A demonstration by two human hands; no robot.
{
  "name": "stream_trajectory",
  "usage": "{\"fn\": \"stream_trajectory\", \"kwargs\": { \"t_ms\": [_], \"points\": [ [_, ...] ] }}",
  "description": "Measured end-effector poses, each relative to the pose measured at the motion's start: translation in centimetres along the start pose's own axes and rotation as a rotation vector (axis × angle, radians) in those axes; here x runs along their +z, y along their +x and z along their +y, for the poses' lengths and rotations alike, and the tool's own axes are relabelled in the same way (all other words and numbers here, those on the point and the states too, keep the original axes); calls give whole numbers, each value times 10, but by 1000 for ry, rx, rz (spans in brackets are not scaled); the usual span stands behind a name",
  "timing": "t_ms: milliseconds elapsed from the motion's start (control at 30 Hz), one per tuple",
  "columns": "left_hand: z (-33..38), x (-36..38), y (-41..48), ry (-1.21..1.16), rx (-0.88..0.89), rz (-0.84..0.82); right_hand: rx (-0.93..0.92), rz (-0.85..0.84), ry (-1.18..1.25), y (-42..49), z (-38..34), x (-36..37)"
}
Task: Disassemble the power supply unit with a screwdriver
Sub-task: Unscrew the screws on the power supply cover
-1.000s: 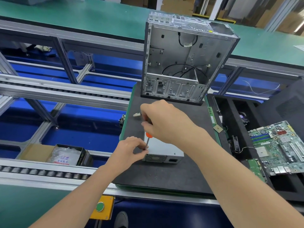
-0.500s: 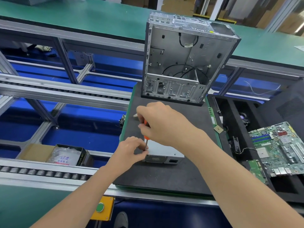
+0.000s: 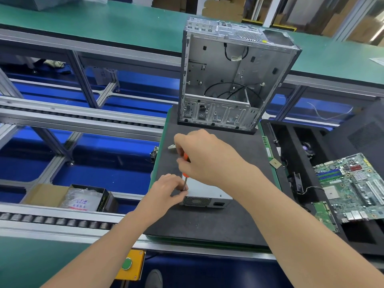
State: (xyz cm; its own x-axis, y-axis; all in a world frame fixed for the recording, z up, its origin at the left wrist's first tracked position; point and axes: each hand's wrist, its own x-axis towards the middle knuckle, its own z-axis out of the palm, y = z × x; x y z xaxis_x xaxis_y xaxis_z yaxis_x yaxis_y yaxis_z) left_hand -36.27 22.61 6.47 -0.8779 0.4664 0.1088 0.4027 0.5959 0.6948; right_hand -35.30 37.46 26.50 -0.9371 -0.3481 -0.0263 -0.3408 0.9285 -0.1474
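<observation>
Head view faces forward, downward; close above the mat (image 3: pixel 207 225).

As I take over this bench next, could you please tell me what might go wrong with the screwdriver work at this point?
1. The screwdriver tip meets the power supply unit right beside the left hand; a slip could jab its fingers.
2. The unit lies on the black mat, steadied only by that hand, so it might shift under the right hand's push.
</observation>
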Motion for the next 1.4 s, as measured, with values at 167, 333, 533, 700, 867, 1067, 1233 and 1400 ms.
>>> {"fn": "stream_trajectory", "kwargs": {
  "t_ms": [167, 333, 533, 700, 867, 1067, 1233, 1400],
  "points": [
    [1, 1, 5, 11, -29, -29, -65, -58, 118, -4, 3, -6],
    [5, -3, 11, -5, -21, -11, -48, 35, 181, -9, 13, -12],
    [12, -19, 47, -110, -75, 151, 82, 285, 213, -13, 42, -16],
    [26, -20, 111, -160, -74, 195, 318, 447, 219, -16, 82, -5],
    [38, 0, 170, -151, -77, 58, 476, 462, 267, -26, 118, 12],
    [45, 36, 223, -71, -78, -121, 589, 455, 292, -36, 145, 27],
    [47, 56, 254, 13, -63, -265, 665, 448, 337, -45, 158, 36],
    [39, 76, 263, 58, -105, -317, 681, 458, 354, -53, 166, 45]
  ]
}}
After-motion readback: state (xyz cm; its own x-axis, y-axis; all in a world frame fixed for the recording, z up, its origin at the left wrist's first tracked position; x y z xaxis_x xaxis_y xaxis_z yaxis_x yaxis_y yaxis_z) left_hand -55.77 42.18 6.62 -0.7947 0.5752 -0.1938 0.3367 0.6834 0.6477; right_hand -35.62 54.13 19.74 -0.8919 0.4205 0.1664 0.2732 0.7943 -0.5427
